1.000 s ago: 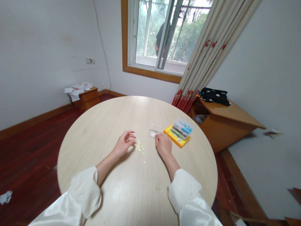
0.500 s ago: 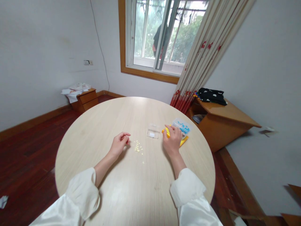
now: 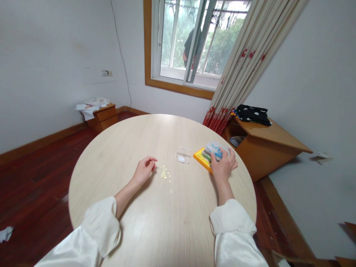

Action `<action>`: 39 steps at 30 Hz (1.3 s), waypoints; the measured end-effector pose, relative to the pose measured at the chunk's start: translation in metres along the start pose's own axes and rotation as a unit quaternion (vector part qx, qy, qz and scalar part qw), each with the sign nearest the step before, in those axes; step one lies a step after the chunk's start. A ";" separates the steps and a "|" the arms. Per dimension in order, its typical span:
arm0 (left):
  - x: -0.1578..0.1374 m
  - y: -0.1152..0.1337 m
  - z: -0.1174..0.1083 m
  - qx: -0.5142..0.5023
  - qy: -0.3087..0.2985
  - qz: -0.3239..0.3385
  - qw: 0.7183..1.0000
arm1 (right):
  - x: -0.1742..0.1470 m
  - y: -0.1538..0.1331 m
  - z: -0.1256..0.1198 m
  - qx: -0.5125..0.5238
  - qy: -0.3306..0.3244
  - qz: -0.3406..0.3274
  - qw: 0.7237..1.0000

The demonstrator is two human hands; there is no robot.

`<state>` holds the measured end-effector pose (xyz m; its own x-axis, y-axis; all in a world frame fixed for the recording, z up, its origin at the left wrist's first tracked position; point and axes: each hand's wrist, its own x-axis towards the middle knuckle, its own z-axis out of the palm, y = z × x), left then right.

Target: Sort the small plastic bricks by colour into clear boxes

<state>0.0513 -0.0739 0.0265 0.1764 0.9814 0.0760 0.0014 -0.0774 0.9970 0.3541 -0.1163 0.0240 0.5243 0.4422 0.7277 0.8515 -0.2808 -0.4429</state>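
Note:
My right hand point(image 3: 223, 165) grips a clear plastic box point(image 3: 213, 147) holding small blue pieces, thumb on the near left side and fingers over its right part. Under and left of that box is a flat yellow box point(image 3: 199, 157) with a printed top, partly covered. My left hand point(image 3: 145, 170) rests on the table with its fingers loosely bent, thumb and forefinger apart and nothing between them. Just right of it lies a loose scatter of small pale yellow pieces point(image 3: 164, 172). A small clear case point(image 3: 183, 157) with a white label stands between the pieces and the yellow box.
All of this is on a round light wood table point(image 3: 167, 222). Beyond its right edge stands a wooden cabinet point(image 3: 267, 148) with folded black cloth point(image 3: 253, 114) on top. A curtain point(image 3: 236, 74) hangs by the window, and a small drawer unit point(image 3: 107, 118) stands at the back left.
My right hand has moved right, off the yellow box's left part and onto the clear box, so more of the yellow box shows. My left hand keeps its place beside the yellow pieces.

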 end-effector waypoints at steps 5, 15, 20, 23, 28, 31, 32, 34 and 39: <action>0.002 -0.004 -0.001 0.004 -0.008 0.005 1.000 | 0.003 0.001 -0.002 0.023 0.018 0.036 0.999; 0.001 -0.001 0.000 0.006 -0.010 0.009 1.000 | 0.003 -0.001 -0.006 0.045 0.057 0.028 0.997; 0.000 -0.001 -0.001 0.010 -0.007 0.012 1.000 | 0.003 -0.008 -0.013 0.051 0.096 0.014 0.994; -0.001 0.001 0.000 0.009 -0.010 0.010 1.000 | 0.000 -0.020 -0.018 0.082 0.116 -0.003 0.990; -0.002 0.004 0.000 0.006 -0.023 0.009 1.000 | -0.020 -0.054 -0.019 0.148 0.053 -0.050 0.986; -0.004 0.005 0.001 -0.008 -0.059 0.005 0.998 | -0.038 -0.080 -0.018 0.204 0.006 -0.069 0.977; -0.005 0.005 0.001 -0.014 -0.076 0.000 0.997 | -0.044 -0.088 -0.018 0.227 -0.015 -0.071 0.971; -0.006 0.005 0.002 -0.032 -0.112 -0.019 0.993 | -0.057 -0.103 -0.019 0.278 -0.051 -0.070 0.957; -0.011 0.002 0.007 -0.096 -0.198 -0.047 0.974 | -0.086 -0.128 -0.020 0.364 -0.152 -0.058 0.917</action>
<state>0.0566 -0.0859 0.0279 0.5505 0.8348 0.0095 -0.1415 0.0821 0.9865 0.1997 -0.1349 0.0290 0.3141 0.6818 0.6607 0.6232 0.3769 -0.6853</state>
